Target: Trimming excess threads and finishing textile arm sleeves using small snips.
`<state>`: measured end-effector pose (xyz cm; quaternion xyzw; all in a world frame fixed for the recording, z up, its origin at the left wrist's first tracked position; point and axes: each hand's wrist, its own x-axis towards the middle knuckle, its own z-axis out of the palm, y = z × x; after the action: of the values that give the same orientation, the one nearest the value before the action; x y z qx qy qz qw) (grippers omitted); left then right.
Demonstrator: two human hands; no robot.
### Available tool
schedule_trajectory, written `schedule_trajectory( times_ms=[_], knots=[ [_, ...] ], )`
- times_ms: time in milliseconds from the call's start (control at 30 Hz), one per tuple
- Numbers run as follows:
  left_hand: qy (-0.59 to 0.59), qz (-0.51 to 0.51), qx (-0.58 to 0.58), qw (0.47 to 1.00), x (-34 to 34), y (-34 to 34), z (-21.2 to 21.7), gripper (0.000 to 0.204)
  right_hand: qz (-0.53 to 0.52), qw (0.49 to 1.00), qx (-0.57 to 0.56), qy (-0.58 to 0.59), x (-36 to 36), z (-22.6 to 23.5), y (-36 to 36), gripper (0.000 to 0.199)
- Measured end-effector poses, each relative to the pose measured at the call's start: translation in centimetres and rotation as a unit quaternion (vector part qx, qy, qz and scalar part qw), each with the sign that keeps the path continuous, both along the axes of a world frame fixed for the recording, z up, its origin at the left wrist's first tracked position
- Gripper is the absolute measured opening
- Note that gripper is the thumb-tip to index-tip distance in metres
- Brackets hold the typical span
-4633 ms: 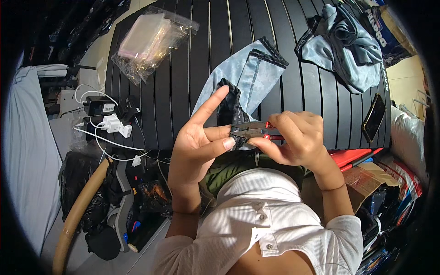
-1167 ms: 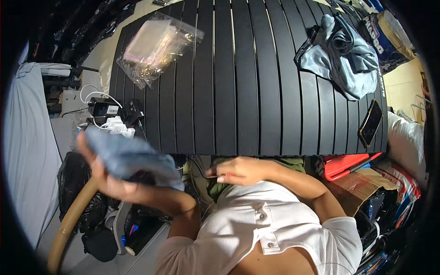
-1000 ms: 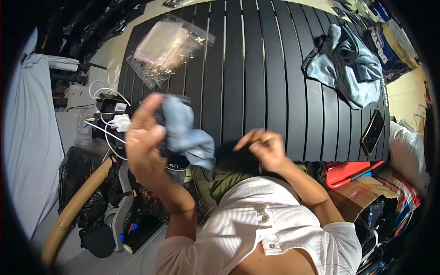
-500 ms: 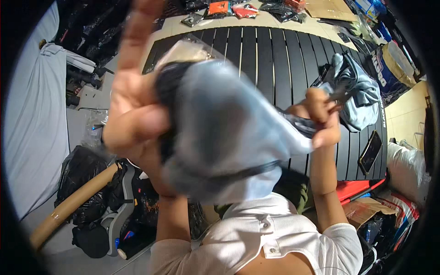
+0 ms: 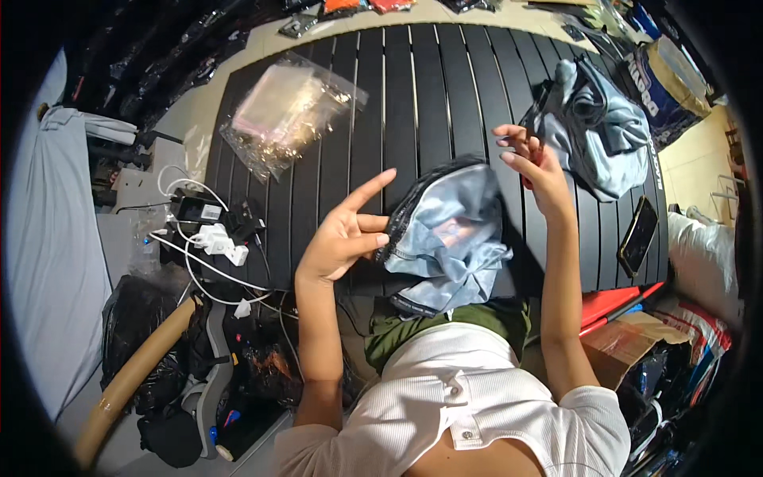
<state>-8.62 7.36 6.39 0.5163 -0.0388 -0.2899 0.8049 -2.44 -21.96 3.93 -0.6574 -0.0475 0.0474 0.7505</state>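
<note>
Your left hand point(image 5: 343, 238), fingers spread, pinches the black edge of a pale blue cloth point(image 5: 449, 234) at the near edge of the slatted table point(image 5: 445, 87). Your right hand point(image 5: 534, 163) pinches something small and dark, too small to identify. A matching bundle point(image 5: 604, 131) waits far right; work looks unfinished.

Light-blue fabric piece point(image 5: 453, 238) w/ dark trim along edges, crumpled & folded over itself, held up at near edge of black slatted bench point(image 5: 413, 95). Left hand point(image 5: 346, 234) pinches its left edge; lower part hangs loose toward person's chest.
</note>
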Motion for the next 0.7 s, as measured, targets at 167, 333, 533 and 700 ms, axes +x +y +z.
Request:
schedule_trajectory(
  times_ms=[167,333,533,700],
  knots=[
    [0.047,0.031,-0.019,0.998,-2.4,-2.5,0.3,0.075,-0.042,0.99,0.133,-0.012,-4.7,-2.0,0.8,0.017],
    [0.029,0.062,-0.017,0.998,-3.6,-3.8,0.7,0.077,-0.033,0.988,0.081,-0.127,-8.5,-0.7,5.1,0.032],
    [0.027,0.11,0.022,0.993,-4.6,-4.5,1.5,0.077,-0.03,0.897,-0.216,-0.384,-10.2,-0.1,5.9,0.033],
    [0.011,0.11,0.018,0.994,-5.0,-4.8,1.6,0.075,-0.042,0.906,-0.217,-0.362,-10.7,0.5,6.9,0.034]
  ],
)
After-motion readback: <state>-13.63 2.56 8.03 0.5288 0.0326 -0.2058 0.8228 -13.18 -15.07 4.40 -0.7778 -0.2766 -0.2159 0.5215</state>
